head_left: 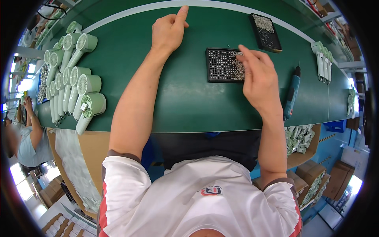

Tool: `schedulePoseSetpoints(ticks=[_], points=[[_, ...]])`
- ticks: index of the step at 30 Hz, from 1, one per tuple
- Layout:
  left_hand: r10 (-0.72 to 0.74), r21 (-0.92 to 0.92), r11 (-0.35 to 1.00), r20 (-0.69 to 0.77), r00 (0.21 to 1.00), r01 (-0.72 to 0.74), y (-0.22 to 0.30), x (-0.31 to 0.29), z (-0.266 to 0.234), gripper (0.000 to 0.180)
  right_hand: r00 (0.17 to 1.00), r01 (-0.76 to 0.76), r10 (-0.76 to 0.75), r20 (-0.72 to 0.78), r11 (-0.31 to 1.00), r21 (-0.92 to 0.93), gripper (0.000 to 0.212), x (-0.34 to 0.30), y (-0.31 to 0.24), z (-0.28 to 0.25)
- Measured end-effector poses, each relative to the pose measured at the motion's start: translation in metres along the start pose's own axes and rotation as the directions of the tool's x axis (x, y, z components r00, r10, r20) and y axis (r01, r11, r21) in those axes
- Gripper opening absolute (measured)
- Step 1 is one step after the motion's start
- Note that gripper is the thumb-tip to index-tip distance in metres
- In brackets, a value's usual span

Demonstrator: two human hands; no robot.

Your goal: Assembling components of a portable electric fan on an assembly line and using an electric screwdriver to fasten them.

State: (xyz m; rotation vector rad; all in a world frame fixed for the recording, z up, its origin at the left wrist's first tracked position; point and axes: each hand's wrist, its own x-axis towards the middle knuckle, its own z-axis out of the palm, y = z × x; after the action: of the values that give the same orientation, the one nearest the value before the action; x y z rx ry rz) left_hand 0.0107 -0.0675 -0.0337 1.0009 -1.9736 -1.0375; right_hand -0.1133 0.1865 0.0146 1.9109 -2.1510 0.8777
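At the far middle of the green table, my left hand (pixel 169 33) is closed with the fingers curled in and the thumb stretched out. Whatever may lie inside its fingers is hidden. My right hand (pixel 261 79) is over the right side of a black perforated tray (pixel 207 67), forefinger reaching forward, thumb and another finger bent together in a pinch. Small silvery screws (pixel 236 71) are heaped in that side of the tray, partly covered by the hand. What the pinch holds is too small to make out.
A second black tray (pixel 272 42) of screws lies far right. A teal electric screwdriver (pixel 292 93) lies right of my hand. Several pale green handheld fans (pixel 89 83) stand left, others (pixel 321 59) right. Below the table edge is a box of parts (pixel 300 138). A person (pixel 31 138) works at far left.
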Motion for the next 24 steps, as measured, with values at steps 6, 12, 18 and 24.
schedulePoseSetpoints(ticks=[6,12,18,24], points=[[-0.034,0.012,0.999,0.025,0.999,0.034,0.011,-0.002,-0.005,0.069,0.992,0.077,-0.073,-0.104,0.996,0.037,0.038,0.007,0.003,-0.005],[0.022,0.037,0.999,0.115,0.993,-0.026,0.016,-0.011,-0.002,0.053,0.999,0.009,-0.010,0.039,1.000,0.024,0.037,0.008,0.002,-0.010],[0.235,-0.023,0.969,0.383,0.893,-0.245,0.024,-0.027,0.008,0.034,0.997,0.075,-0.074,-0.014,0.967,0.245,0.035,0.019,0.001,-0.019],[0.337,-0.029,0.934,0.395,0.855,-0.355,0.022,-0.027,0.013,0.031,0.984,0.138,-0.145,0.104,0.988,0.071,0.034,0.010,0.004,-0.014]])
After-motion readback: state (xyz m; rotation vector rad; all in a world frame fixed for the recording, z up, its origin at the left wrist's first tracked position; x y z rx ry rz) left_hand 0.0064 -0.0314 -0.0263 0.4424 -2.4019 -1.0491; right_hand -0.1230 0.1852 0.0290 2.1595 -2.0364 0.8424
